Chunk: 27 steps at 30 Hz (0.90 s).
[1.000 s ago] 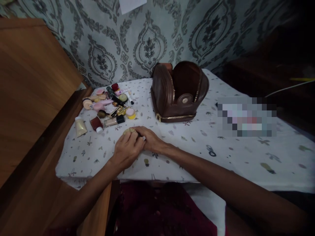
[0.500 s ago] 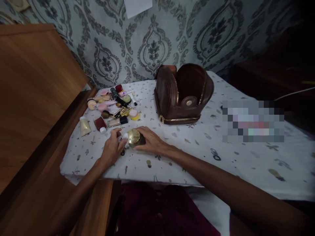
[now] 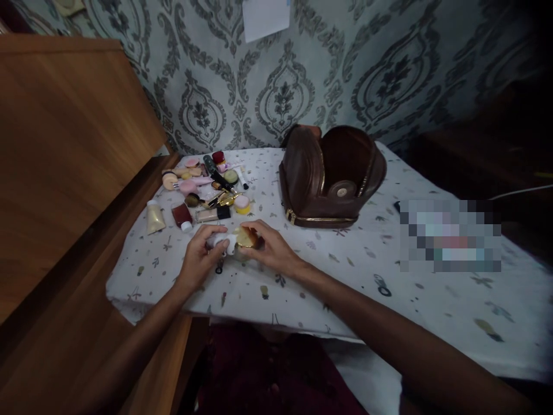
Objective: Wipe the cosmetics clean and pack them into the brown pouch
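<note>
My right hand (image 3: 272,251) is closed round a shiny gold round container (image 3: 246,237), tilted above the cloth-covered table. My left hand (image 3: 201,251) pinches a small white item (image 3: 223,243) whose kind I cannot make out. The two things meet or nearly meet between my hands. Just beyond the left hand lie a liquid foundation bottle (image 3: 211,214) with a black cap and a dark red bottle (image 3: 181,215) with a white cap. A cream tube (image 3: 154,217) is farther left.
Behind these is a cluster of makeup, with a yellow-based jar (image 3: 242,204) and a brush (image 3: 194,200). An unzipped brown leather bag (image 3: 311,184) stands at the back. A blurred-out object (image 3: 451,236) lies right. A wooden panel (image 3: 73,144) borders the left.
The gold container has been tilted so its round top no longer faces up. More of the white item shows between my left fingers. The view has shifted slightly.
</note>
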Each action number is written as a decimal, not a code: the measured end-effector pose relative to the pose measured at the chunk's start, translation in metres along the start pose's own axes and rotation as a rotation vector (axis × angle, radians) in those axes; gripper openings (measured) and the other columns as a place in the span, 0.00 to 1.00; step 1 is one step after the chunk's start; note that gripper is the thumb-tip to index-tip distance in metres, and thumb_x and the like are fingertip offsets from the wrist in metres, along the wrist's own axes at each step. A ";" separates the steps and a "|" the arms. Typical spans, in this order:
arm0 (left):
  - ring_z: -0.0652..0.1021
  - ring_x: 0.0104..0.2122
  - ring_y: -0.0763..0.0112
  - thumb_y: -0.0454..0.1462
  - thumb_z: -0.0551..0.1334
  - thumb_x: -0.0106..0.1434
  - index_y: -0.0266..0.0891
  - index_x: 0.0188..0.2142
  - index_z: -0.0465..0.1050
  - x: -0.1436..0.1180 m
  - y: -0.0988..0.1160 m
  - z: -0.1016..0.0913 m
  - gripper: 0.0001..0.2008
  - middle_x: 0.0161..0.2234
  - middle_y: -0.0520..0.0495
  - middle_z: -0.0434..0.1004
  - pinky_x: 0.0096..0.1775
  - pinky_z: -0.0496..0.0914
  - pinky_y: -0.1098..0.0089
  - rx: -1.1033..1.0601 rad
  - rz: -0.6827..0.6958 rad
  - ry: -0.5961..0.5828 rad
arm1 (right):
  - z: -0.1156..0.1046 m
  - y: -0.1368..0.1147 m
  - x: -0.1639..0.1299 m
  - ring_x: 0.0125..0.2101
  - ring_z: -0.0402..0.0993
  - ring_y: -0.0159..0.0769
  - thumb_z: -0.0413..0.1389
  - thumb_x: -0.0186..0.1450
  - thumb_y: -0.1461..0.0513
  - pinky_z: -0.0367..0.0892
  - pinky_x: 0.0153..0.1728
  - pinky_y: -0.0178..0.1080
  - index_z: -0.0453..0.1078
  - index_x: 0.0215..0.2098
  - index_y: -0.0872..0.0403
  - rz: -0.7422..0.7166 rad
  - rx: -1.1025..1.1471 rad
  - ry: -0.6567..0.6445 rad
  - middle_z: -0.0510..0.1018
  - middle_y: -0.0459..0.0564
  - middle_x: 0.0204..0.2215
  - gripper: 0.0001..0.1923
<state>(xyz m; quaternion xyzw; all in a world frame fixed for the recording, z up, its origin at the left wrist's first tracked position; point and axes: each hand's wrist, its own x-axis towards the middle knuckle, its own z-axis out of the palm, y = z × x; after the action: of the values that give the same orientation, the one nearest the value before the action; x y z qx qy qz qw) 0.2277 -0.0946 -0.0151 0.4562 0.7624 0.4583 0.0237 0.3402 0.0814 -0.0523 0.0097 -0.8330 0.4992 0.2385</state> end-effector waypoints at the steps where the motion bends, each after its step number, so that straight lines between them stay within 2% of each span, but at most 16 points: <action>1: 0.76 0.42 0.63 0.41 0.62 0.64 0.40 0.45 0.73 0.000 0.003 0.000 0.11 0.43 0.46 0.76 0.42 0.70 0.66 0.018 0.006 0.008 | -0.001 0.000 -0.001 0.43 0.70 0.41 0.62 0.62 0.53 0.68 0.44 0.44 0.66 0.53 0.52 0.032 0.050 0.010 0.73 0.52 0.43 0.24; 5: 0.77 0.43 0.64 0.38 0.63 0.64 0.40 0.46 0.70 -0.003 0.016 0.002 0.11 0.43 0.46 0.78 0.43 0.71 0.66 0.117 0.085 0.006 | -0.006 0.001 -0.003 0.39 0.70 0.37 0.64 0.59 0.52 0.69 0.40 0.40 0.66 0.51 0.53 0.103 0.169 -0.019 0.73 0.49 0.41 0.26; 9: 0.77 0.48 0.63 0.34 0.59 0.66 0.40 0.46 0.69 -0.003 0.019 0.007 0.08 0.46 0.44 0.77 0.49 0.71 0.64 0.163 0.302 -0.021 | -0.014 0.004 -0.003 0.43 0.70 0.38 0.64 0.60 0.53 0.69 0.43 0.42 0.65 0.58 0.51 0.022 0.104 -0.088 0.72 0.51 0.45 0.30; 11: 0.77 0.49 0.63 0.32 0.58 0.67 0.40 0.46 0.69 -0.002 0.016 0.008 0.08 0.47 0.43 0.77 0.50 0.71 0.63 0.185 0.359 -0.044 | -0.018 0.004 -0.003 0.43 0.71 0.39 0.63 0.61 0.53 0.70 0.45 0.44 0.65 0.60 0.50 -0.005 0.076 -0.118 0.72 0.52 0.46 0.30; 17: 0.77 0.48 0.63 0.32 0.58 0.66 0.40 0.44 0.70 -0.003 -0.002 0.004 0.08 0.45 0.43 0.78 0.49 0.71 0.62 0.163 0.276 -0.069 | -0.028 0.004 -0.008 0.51 0.71 0.42 0.64 0.62 0.55 0.69 0.51 0.48 0.67 0.59 0.46 0.068 0.200 -0.140 0.73 0.52 0.53 0.28; 20: 0.77 0.48 0.63 0.32 0.58 0.66 0.40 0.45 0.70 -0.007 -0.002 0.005 0.08 0.46 0.43 0.77 0.50 0.72 0.61 0.152 0.264 -0.044 | -0.031 0.004 -0.011 0.52 0.71 0.42 0.64 0.62 0.56 0.68 0.53 0.49 0.67 0.59 0.45 0.082 0.215 -0.150 0.73 0.52 0.54 0.28; 23: 0.77 0.49 0.63 0.31 0.58 0.66 0.42 0.45 0.70 -0.011 0.007 0.010 0.09 0.47 0.43 0.77 0.49 0.73 0.60 0.185 0.313 -0.032 | -0.030 0.007 -0.013 0.52 0.72 0.42 0.64 0.61 0.56 0.69 0.53 0.50 0.67 0.59 0.45 0.087 0.238 -0.132 0.73 0.51 0.54 0.28; 27: 0.76 0.50 0.65 0.28 0.56 0.66 0.43 0.48 0.70 -0.013 0.019 0.015 0.14 0.50 0.42 0.73 0.48 0.74 0.62 0.270 0.443 -0.027 | -0.027 0.011 -0.014 0.51 0.72 0.42 0.66 0.59 0.57 0.70 0.51 0.49 0.67 0.58 0.46 0.096 0.273 -0.107 0.74 0.51 0.54 0.29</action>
<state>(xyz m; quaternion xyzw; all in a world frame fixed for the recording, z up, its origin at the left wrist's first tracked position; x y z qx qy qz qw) 0.2551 -0.0908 -0.0157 0.6170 0.6979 0.3405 -0.1281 0.3605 0.1066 -0.0561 0.0289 -0.7683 0.6175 0.1663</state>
